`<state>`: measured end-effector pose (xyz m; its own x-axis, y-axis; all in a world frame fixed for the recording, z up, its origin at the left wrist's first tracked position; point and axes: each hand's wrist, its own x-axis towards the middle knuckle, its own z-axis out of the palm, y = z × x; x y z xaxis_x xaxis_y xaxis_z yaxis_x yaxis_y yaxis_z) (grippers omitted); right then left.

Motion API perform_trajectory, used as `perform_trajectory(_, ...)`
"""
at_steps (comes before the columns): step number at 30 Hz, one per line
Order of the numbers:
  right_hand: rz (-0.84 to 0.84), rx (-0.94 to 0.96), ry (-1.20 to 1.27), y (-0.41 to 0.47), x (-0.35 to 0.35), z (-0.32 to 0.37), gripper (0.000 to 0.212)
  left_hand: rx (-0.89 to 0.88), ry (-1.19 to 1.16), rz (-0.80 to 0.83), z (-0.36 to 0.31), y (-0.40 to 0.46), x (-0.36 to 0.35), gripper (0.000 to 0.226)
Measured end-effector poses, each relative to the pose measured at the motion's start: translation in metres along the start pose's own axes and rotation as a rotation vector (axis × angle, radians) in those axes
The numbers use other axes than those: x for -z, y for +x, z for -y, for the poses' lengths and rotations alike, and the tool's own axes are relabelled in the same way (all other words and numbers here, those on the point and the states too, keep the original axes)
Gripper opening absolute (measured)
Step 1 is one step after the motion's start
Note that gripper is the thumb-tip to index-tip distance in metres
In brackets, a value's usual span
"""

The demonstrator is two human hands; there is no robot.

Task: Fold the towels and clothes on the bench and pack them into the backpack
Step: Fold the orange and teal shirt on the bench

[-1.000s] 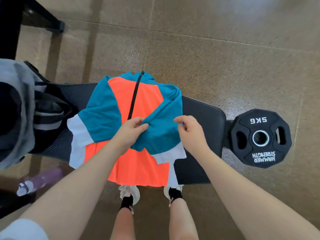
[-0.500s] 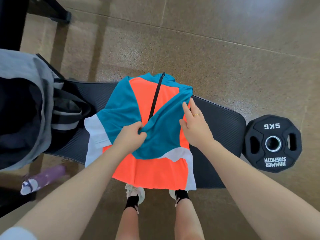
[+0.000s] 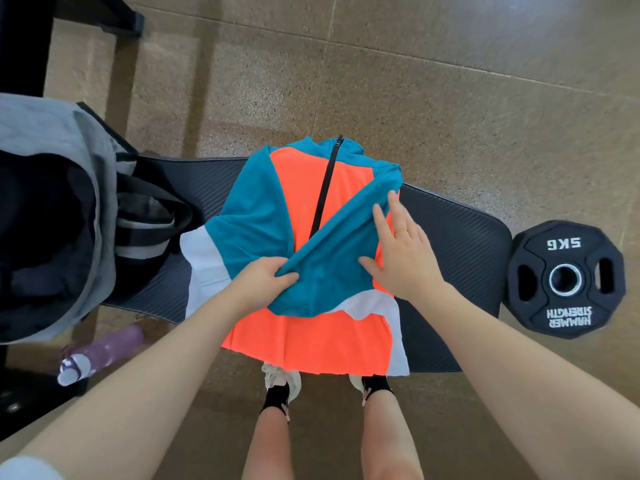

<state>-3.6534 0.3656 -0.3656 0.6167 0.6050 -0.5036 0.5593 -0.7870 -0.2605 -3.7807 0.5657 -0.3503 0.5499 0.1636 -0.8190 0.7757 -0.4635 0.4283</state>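
Note:
An orange and teal zip top with white cuffs lies across the black padded bench. Its right teal sleeve is folded diagonally over the chest. My left hand pinches the lower edge of that sleeve at the middle of the garment. Flat on the sleeve near its right side, my right hand presses with straight fingers. The grey backpack stands open at the bench's left end, its dark inside showing.
A black 5 kg weight plate lies on the floor against the bench's right end. A purple bottle lies on the floor under the bench's left part. My feet stand close below the hanging hem. Brown speckled floor lies beyond.
My right hand let go of the sleeve edge and spread flat on top of it. The sleeve now lies smoother across the chest. My left hand keeps its pinch.

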Motion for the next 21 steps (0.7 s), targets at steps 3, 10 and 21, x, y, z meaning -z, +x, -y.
perform_trajectory(3, -0.074, 0.183, -0.034, -0.024, -0.011, 0.002, 0.079, -0.060, -0.078, -0.037, -0.008, -0.001, -0.007, 0.017)
perform_trajectory(10, -0.007, 0.226, -0.232, -0.053, -0.028, -0.008, 0.039, -0.059, -0.463, -0.107, -0.027, 0.003, -0.009, 0.014)
perform_trajectory(21, 0.043, -0.521, 0.230, -0.102, -0.024, -0.017, 0.014, 0.108, -0.426, -0.114, -0.017, -0.005, -0.036, 0.024)
